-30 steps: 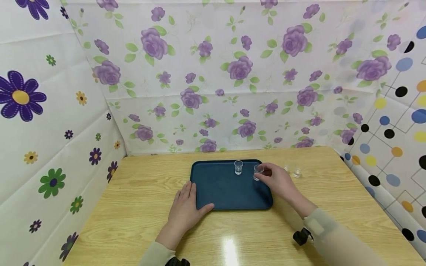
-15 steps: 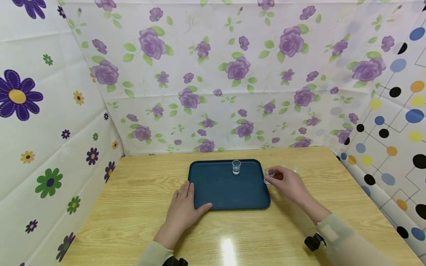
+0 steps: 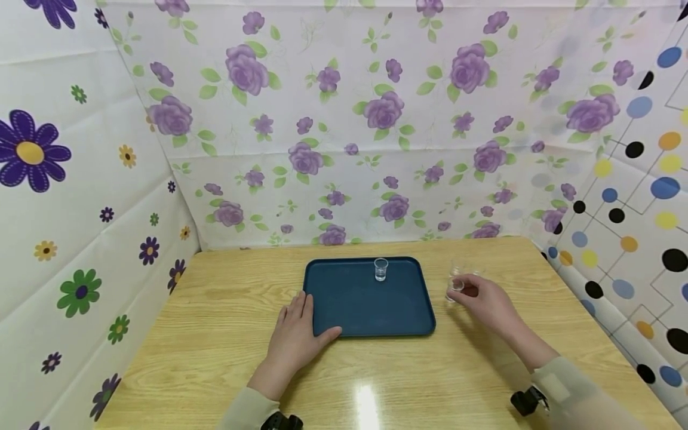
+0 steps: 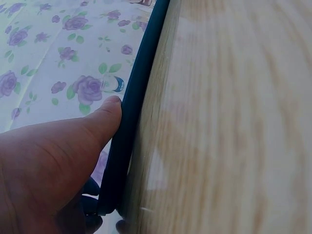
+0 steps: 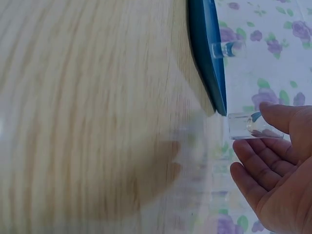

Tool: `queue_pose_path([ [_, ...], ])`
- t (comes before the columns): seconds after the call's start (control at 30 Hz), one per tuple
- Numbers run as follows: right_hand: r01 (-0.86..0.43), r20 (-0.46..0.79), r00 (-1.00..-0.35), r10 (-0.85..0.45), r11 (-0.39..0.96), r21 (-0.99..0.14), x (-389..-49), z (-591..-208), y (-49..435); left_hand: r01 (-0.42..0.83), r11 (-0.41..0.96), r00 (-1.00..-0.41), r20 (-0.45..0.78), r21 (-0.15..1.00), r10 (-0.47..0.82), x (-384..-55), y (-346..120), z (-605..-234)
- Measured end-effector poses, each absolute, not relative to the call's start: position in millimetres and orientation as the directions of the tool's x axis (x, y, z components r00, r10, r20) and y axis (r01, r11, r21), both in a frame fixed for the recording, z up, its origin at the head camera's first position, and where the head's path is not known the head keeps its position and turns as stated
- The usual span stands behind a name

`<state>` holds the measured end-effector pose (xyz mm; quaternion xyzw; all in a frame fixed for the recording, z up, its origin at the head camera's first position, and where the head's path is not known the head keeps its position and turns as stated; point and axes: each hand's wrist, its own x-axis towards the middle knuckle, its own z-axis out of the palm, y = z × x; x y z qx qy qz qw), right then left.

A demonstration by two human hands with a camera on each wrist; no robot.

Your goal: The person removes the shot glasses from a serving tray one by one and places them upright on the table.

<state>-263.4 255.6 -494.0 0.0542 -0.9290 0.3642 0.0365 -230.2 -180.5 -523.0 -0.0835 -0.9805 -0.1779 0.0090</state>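
A blue rectangular tray (image 3: 365, 310) lies on the table. My left hand (image 3: 292, 340) rests at its near left corner, fingers along the left side and thumb against the front rim. One clear shot glass (image 3: 380, 270) stands upright near the tray's back edge. To the right of the tray, my right hand (image 3: 491, 304) pinches another shot glass (image 3: 451, 294) between thumb and fingers; its held glass (image 5: 240, 126) also shows in the right wrist view. Whether its base touches the table I cannot tell. The right hand partly hides more clear glasses (image 3: 457, 270) behind it.
The light wooden table (image 3: 215, 322) carries the tray and glasses. A flowered cloth (image 3: 322, 119) hangs behind the table. Patterned cloths also stand along its left and right sides.
My right hand has carried the pinched shot glass from over the tray's right part rightward past its rim, beside the tray. My left hand and the tray keep their places.
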Motion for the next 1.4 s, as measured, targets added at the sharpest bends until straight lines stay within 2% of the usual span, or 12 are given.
queue_pose_path([
  [0.7,-0.094,0.073,-0.995,-0.061,0.73,-0.677,-260,-507,286,0.19,0.908,-0.982,0.063,0.373,0.179,-229,-179,-520],
  [1.4,-0.096,0.072,-0.995,-0.063,0.684,-0.723,-267,-516,285,0.177,0.908,-0.984,0.053,0.38,0.17,-231,-180,-522],
])
